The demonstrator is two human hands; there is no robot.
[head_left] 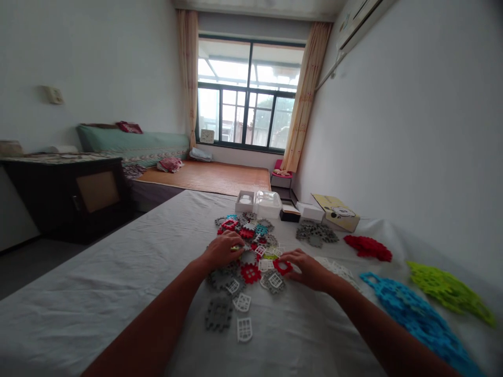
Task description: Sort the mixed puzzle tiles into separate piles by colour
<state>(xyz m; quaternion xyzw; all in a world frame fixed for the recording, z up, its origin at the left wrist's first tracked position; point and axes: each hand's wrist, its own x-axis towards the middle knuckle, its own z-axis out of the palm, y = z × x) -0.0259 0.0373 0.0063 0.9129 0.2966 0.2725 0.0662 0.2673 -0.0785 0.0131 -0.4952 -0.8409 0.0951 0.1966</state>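
A loose pile of flat plastic interlocking building pieces in grey, red, white and blue lies on the white cloth in front of me. My right hand (305,268) pinches the edge of a red building piece (283,266) with a wide opening, at the pile's right side. Over the left side of the pile, my left hand (223,249) has its fingers curled round a lime green building piece (236,247), mostly hidden beneath them. Between the hands lies a red square piece (250,273). White window pieces (244,330) and a grey square piece (219,314) lie nearer to me.
Sorted pieces lie on the right: a grey heap (316,233), a red stack (368,247), a blue heap (416,314) and a lime green heap (450,290). Behind the pile stand a clear plastic box (268,204), small boxes and a yellow carton (336,211).
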